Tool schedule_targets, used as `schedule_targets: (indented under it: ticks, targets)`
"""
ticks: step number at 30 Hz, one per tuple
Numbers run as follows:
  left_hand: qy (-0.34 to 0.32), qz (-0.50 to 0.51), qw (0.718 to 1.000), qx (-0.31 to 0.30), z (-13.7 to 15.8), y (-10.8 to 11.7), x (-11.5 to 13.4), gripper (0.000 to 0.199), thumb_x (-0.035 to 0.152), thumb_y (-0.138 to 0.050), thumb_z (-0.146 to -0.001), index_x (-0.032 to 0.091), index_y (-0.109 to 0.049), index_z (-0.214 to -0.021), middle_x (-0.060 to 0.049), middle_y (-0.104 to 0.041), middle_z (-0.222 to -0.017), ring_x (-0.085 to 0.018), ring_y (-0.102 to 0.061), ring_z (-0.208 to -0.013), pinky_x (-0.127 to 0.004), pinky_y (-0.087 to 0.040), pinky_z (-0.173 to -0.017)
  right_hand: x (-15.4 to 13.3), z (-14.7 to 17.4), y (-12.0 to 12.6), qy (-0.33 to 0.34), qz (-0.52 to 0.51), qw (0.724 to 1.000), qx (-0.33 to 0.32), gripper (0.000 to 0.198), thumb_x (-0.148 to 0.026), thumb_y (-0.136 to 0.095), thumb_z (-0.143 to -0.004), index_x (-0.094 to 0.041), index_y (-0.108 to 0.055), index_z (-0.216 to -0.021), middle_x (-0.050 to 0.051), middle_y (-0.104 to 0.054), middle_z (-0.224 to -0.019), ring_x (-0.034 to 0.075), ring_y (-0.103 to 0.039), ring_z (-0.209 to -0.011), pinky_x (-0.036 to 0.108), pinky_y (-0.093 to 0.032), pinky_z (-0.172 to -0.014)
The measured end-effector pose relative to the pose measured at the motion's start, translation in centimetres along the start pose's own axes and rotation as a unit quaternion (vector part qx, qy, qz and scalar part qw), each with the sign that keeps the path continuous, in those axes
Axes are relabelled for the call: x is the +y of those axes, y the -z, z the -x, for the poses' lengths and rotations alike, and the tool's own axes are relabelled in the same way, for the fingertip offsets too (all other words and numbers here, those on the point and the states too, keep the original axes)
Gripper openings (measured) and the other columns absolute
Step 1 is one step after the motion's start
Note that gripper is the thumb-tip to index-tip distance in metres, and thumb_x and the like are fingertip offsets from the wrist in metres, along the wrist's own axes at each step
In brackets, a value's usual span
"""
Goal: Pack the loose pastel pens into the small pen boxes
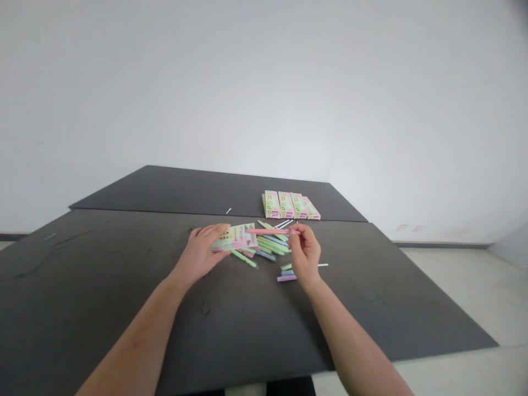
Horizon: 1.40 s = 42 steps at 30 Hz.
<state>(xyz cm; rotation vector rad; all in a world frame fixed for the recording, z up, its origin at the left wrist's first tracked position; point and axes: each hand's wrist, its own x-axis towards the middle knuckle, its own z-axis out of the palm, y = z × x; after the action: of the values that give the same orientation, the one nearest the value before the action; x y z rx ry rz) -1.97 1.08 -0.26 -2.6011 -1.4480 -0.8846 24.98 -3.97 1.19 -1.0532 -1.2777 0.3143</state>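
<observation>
1. Left hand point(203, 245) grips a box point(234, 238); right hand point(305, 254) pinches a pink pen point(270, 232), tip at the box's near-right end;
2. loading seems in hand; the next move likely calls for a straight push.

head-worn view, facing forward and down, above table point(239, 330)

Showing bare left hand point(201, 247) and right hand point(305, 253), unsleeved. Likewise bare along left forearm point(142, 324) and right forearm point(350, 335), as far as visible. Wearing black clothing point(291, 387) lower down (cropped at bottom edge, garment type unclear).
</observation>
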Motion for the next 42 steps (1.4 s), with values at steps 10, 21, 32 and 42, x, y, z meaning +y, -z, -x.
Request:
schedule_targets:
  ticks: [10,21,32,42]
  targets:
    - [-0.014,0.0,1.0,-0.006,0.1,0.1,0.7,0.054,0.039,-0.062,-0.081,0.024,-0.05,-0.131,-0.008,-0.06,-0.131,-0.027,-0.053,-0.122,-0.044,-0.032,-0.104,0.2,0.2,-0.4,-0.015,0.003,0.998,-0.061,0.017,-0.034,-0.051,-0.091,-0.02,-0.061,-0.094,0.001,-0.057,-0.073,0.014,-0.053,-0.066,0.025,-0.043,-0.058]
    - [-0.023,0.018,0.999,-0.034,0.1,0.3,2.0,0.053,0.036,-0.062,-0.082,0.026,-0.048,-0.132,-0.009,-0.059,-0.133,-0.027,-0.053,-0.123,-0.047,-0.029,-0.107,1.0,0.6,-1.8,-0.026,0.008,0.984,-0.175,0.017,-0.032,-0.055,-0.089,-0.02,-0.066,-0.096,0.003,-0.066,-0.083,0.015,-0.057,-0.068,0.025,-0.044,-0.059]
    - [-0.024,0.021,0.998,-0.045,0.0,0.2,2.1,0.052,0.032,-0.062,-0.082,0.026,-0.048,-0.132,-0.009,-0.058,-0.135,-0.027,-0.052,-0.124,-0.047,-0.027,-0.107,1.6,0.9,-1.7,-0.059,-0.022,0.972,-0.228,0.021,-0.027,-0.052,-0.09,-0.02,-0.058,-0.109,-0.002,-0.058,-0.073,0.012,-0.052,-0.06,0.024,-0.042,-0.056]
    - [-0.03,0.031,0.997,-0.057,0.0,0.4,2.4,0.052,0.029,-0.062,-0.081,0.025,-0.048,-0.131,-0.009,-0.058,-0.135,-0.026,-0.051,-0.124,-0.048,-0.026,-0.108,1.1,0.7,-2.2,0.048,0.06,0.979,-0.189,0.016,-0.028,-0.059,-0.088,-0.022,-0.071,-0.098,0.003,-0.061,-0.083,0.015,-0.054,-0.069,0.028,-0.045,-0.063]
